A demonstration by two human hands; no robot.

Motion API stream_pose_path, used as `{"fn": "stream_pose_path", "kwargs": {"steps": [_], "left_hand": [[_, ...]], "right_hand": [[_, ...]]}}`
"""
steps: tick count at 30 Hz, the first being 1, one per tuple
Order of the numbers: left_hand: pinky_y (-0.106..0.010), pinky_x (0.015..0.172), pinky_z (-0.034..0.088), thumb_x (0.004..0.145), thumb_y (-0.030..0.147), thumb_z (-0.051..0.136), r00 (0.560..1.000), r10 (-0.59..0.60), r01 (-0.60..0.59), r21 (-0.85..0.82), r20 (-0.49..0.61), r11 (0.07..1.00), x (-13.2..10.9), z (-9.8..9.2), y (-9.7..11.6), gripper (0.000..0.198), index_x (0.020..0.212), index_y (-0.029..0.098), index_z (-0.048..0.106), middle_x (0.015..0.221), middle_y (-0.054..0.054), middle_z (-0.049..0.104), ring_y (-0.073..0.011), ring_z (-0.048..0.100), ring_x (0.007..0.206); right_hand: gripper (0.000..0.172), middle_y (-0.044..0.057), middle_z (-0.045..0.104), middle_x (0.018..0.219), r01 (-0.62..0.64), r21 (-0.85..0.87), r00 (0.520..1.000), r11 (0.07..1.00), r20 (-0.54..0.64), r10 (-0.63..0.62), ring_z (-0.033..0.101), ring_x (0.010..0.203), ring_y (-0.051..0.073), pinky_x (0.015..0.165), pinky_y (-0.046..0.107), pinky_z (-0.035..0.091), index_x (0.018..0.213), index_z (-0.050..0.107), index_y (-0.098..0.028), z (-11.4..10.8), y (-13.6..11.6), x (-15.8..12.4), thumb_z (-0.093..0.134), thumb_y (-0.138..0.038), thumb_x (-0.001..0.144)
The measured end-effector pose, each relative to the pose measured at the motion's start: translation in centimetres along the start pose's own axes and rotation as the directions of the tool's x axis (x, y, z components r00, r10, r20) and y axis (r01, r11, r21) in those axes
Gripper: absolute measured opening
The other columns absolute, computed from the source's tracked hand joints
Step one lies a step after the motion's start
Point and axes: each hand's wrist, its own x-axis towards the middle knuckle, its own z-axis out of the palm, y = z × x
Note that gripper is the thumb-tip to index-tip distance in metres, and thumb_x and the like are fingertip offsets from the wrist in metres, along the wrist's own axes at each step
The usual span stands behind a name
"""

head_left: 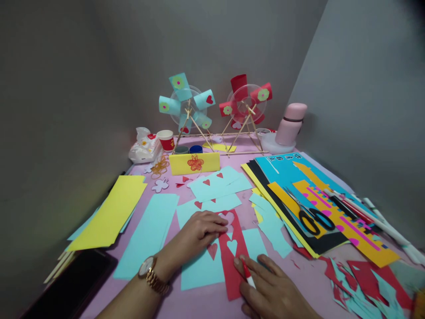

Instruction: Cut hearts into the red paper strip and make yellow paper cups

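A red paper strip (234, 279) lies on the table in front of me, over light blue sheets. My left hand (204, 228) holds a lilac butterfly cut-out (228, 219) down against the strip's far end, its fingers bent and close together. Between the fingers of my right hand (268, 283) is a red-and-white marker (247, 274), by the strip's right edge. A light blue heart (232, 248) sits on the strip below the butterfly. Left of the strip, a red heart (212, 251) rests on a light blue sheet (202, 272).
Scissors (314, 217) lie on stacked coloured paper at right, near paper scraps (361, 285). A phone (71, 283) and yellow sheets (111, 212) are at left. Behind stand a blue paper-bladed wheel (187, 106), a red one (247, 104), a paper cup (166, 140) and a pink flask (291, 124).
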Motion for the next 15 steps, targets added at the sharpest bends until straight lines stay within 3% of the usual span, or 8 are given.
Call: {"fn": "stream_pose_path", "kwargs": {"steps": [15], "left_hand": [[-0.039,0.091,0.047,0.089,0.012,0.057,1.000,-0.008,0.008,-0.023,-0.004,1.000,-0.12,0.00,-0.04,0.022,0.101,0.024,0.071,0.111,-0.003,0.071,-0.0188,0.061,0.104]], "right_hand": [[0.031,0.006,0.078,0.089,0.003,0.000,1.000,1.000,-0.015,-0.003,0.072,0.079,0.016,0.078,0.028,0.048,0.072,0.060,-0.021,-0.10,0.23,0.16,0.040,-0.025,0.096]]}}
